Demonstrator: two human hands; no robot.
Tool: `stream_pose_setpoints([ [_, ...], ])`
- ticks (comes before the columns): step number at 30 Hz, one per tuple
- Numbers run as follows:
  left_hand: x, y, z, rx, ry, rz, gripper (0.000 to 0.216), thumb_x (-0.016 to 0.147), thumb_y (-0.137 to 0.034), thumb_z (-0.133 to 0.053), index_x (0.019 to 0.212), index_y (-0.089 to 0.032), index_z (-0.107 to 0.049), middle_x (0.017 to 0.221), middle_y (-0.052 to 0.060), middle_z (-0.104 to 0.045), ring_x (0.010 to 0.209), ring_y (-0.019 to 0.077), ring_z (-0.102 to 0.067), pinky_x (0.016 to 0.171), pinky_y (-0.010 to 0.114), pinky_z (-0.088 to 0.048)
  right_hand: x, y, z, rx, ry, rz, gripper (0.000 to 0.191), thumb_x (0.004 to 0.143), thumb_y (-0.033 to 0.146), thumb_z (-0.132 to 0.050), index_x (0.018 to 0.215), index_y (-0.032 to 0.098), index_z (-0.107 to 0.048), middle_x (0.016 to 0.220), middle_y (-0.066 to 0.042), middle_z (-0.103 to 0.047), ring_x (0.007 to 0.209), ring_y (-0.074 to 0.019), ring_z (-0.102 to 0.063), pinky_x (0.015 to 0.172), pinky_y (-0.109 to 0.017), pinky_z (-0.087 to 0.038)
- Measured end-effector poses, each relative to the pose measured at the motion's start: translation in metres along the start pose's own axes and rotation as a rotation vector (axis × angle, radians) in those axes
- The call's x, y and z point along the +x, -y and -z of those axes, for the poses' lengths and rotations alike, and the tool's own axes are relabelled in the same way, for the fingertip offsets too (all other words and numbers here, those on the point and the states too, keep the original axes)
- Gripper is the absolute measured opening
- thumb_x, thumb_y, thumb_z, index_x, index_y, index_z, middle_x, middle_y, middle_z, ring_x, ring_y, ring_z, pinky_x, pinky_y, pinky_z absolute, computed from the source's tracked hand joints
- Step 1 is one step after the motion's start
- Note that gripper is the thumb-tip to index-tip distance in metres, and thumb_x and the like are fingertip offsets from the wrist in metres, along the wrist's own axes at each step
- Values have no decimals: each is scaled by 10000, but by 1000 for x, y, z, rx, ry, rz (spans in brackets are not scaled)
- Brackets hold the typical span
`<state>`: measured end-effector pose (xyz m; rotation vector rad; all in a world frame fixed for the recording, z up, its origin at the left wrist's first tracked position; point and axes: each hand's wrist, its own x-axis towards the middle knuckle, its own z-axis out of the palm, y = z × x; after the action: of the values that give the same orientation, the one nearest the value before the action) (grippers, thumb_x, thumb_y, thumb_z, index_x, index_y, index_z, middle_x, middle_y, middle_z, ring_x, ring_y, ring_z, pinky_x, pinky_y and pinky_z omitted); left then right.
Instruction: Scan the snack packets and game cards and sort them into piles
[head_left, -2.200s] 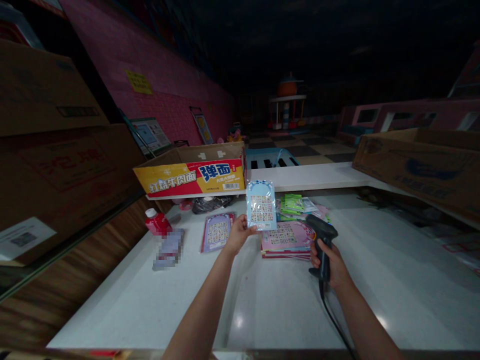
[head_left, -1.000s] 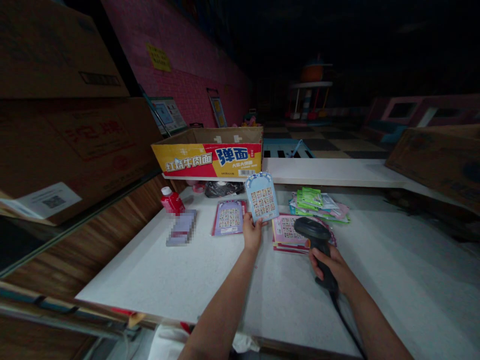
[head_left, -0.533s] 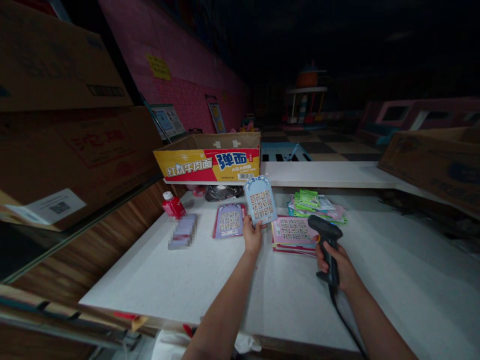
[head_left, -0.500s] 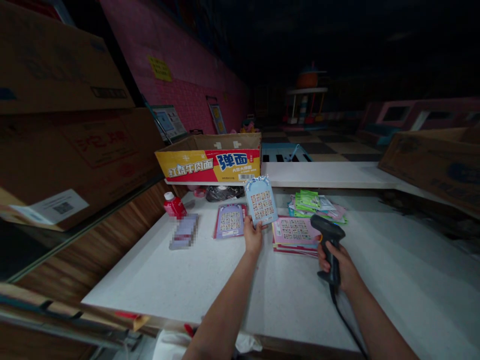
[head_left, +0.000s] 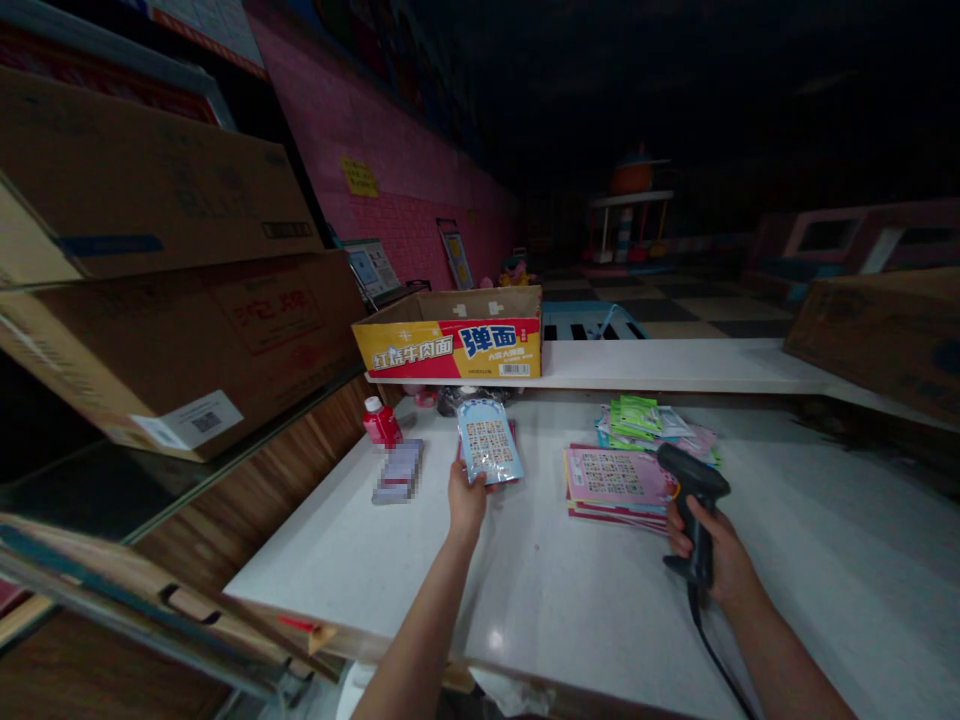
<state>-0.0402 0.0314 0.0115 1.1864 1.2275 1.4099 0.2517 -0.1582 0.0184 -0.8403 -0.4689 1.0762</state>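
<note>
My left hand (head_left: 466,498) is closed on the lower edge of a light blue sticker pack (head_left: 487,452), held low over another pack that lies on the white counter (head_left: 570,590); that lower pack is mostly hidden. My right hand (head_left: 711,555) grips the handle of a black barcode scanner (head_left: 694,492), whose head points left toward a stack of pink sticker packs (head_left: 616,480). The scanner's cable runs back along my right forearm.
Green and pink packets (head_left: 649,420) lie behind the pink stack. A red bottle (head_left: 381,422) and a blurred flat item (head_left: 399,472) sit at the left. A yellow-red carton (head_left: 459,342) stands on a raised white shelf (head_left: 675,362). Large cardboard boxes (head_left: 187,330) line the left; another (head_left: 885,335) is at right.
My left hand has carried the blue pack left and down, over the pack lying on the counter. The scanner hand stays beside the pink stack. My view has shifted left.
</note>
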Motion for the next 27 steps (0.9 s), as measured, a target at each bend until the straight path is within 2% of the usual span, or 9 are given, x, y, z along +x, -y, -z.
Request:
stream_pose_setpoints([
  [3,12,-3,11,127,-52,92,276,746,-96,-619,986,-167,-505,992,90,-662,755,179,-683,583,305,-580,0,-1,1,-13,-13,5,294,697,403,-817,754,201,-612,586,28,-535,396,-79,-415,337,-189,-355],
  [5,17,-6,17,289,-52,95,232,781,-121,-602,1002,-156,-539,914,86,-678,688,182,-681,598,311,-562,0,-1,2,-7,-14,8,298,691,402,-820,741,201,-606,589,27,-531,401,-76,-413,341,-185,-358],
  [8,18,-12,27,655,-62,-46,195,820,-205,-605,1007,-149,-620,873,105,-683,784,239,-692,708,345,-543,-1,0,3,19,-9,-2,292,685,401,-824,764,205,-622,588,32,-527,408,-67,-410,346,-170,-357],
  [11,10,-19,33,1010,-93,-201,239,863,-269,-569,1039,-146,-674,998,154,-647,952,288,-659,845,395,-509,-2,1,2,40,2,-24,279,695,396,-821,792,204,-644,586,31,-530,407,-62,-409,348,-163,-357],
  [13,4,-21,34,1140,-77,-303,291,876,-274,-557,1109,-152,-679,1085,170,-619,1045,310,-618,920,434,-482,-2,2,1,41,10,-31,285,695,400,-821,822,205,-657,585,32,-531,407,-61,-413,349,-162,-358],
  [15,1,-19,31,1146,15,-422,334,880,-279,-567,1181,-174,-669,1190,174,-601,1143,323,-567,989,461,-451,-3,2,0,34,13,-33,299,690,409,-823,842,206,-664,585,33,-531,407,-61,-418,350,-161,-358],
  [17,0,-12,28,1079,170,-517,355,882,-268,-574,1221,-207,-660,1301,160,-578,1229,321,-523,1047,473,-422,-3,2,-1,30,13,-36,307,689,420,-821,841,204,-665,585,31,-532,406,-61,-419,350,-160,-358],
  [20,5,1,26,990,360,-566,380,872,-153,-540,1214,-252,-675,1360,112,-582,1316,296,-480,1115,488,-366,-2,2,0,31,-1,-37,310,689,425,-820,838,205,-660,585,30,-534,407,-62,-420,352,-160,-357],
  [27,12,14,29,1021,389,-558,583,799,27,-448,1254,-266,-664,1403,95,-568,1361,284,-460,1156,514,-313,-1,2,2,50,-7,-46,299,703,420,-811,756,197,-619,587,19,-542,408,-67,-416,352,-166,-362],
])
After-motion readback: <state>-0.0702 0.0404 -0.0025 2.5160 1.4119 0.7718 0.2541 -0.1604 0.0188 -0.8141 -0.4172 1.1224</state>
